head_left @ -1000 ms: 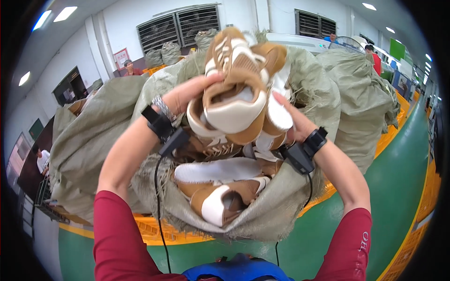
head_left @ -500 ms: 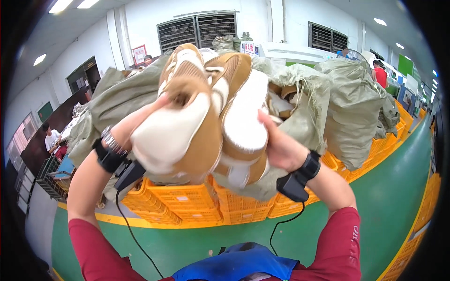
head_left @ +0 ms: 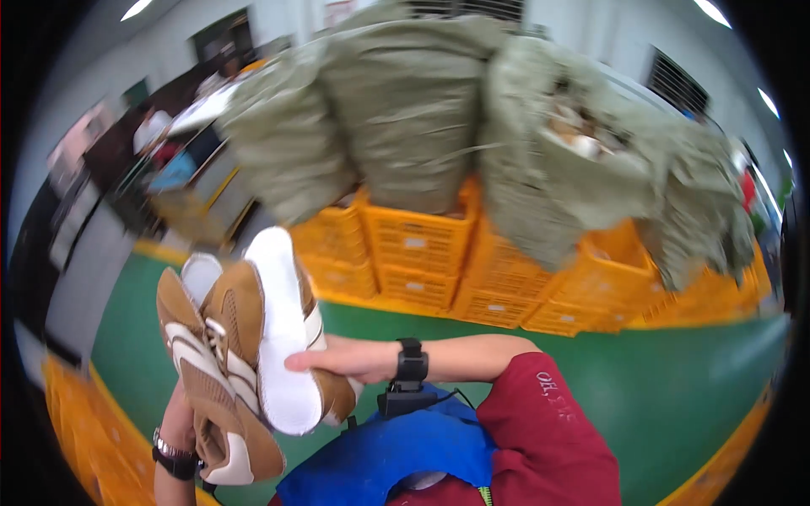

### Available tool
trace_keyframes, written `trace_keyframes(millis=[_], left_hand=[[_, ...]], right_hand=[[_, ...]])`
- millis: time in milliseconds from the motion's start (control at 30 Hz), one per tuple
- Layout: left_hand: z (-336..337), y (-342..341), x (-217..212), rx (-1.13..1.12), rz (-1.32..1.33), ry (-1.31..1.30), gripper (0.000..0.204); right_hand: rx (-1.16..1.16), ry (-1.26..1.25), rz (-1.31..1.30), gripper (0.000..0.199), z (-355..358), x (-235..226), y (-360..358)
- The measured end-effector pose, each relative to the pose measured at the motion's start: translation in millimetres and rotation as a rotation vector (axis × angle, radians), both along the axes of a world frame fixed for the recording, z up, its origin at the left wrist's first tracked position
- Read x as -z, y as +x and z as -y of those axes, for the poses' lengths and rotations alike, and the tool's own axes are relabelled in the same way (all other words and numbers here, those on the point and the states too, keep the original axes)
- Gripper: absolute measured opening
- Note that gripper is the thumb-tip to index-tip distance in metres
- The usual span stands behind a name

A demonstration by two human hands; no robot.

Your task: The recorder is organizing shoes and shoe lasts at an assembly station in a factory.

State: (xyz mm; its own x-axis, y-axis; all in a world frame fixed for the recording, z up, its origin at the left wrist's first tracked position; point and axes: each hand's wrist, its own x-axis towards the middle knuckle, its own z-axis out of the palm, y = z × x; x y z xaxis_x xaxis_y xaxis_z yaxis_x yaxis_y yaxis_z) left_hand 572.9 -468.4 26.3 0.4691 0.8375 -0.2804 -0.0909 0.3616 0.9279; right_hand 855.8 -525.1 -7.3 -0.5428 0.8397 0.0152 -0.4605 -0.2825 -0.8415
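Observation:
Between my two hands is a bundle of several tan-and-white shoe uppers, pressed side by side at the lower left. My right hand (head_left: 346, 360) grips the one on the right, its thumb lying on the white stitched bottom (head_left: 283, 337) of that shoe upper. The leftmost shoe upper (head_left: 207, 371), with white stripes and an open collar, rests against my left hand (head_left: 179, 422). That hand is under and behind the bundle, so most of its fingers are hidden. Another white bottom (head_left: 202, 274) peeks out at the back of the bundle.
Large grey-green woven sacks (head_left: 405, 110) stand on stacked orange crates (head_left: 418, 244) across the far side. One open sack (head_left: 582, 143) shows shoe pieces inside. More orange crates (head_left: 93, 430) line the near left. A person (head_left: 152, 131) sits at a table far left.
My hands have swung the shoe uppers down and left, away from the sacks. The view has turned left, and the bundle is now over the green floor.

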Motion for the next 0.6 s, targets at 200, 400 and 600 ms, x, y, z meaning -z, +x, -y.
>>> trace_keyframes(millis=[200, 400, 600], left_hand=[[-58, -116, 46, -0.228, -0.023, 0.073, 0.032], [-114, -177, 113, -0.611, -0.060, -0.077, 0.045], [-254, -247, 80, -0.793, -0.132, 0.071, 0.036]], right_hand=[[-0.316, 0.021, 0.092, 0.062, -150, 31, -106], [-0.580, 0.013, 0.105, 0.067, -298, 113, -203], [-0.726, 0.232, 0.016, 0.069, -489, 56, -274]])
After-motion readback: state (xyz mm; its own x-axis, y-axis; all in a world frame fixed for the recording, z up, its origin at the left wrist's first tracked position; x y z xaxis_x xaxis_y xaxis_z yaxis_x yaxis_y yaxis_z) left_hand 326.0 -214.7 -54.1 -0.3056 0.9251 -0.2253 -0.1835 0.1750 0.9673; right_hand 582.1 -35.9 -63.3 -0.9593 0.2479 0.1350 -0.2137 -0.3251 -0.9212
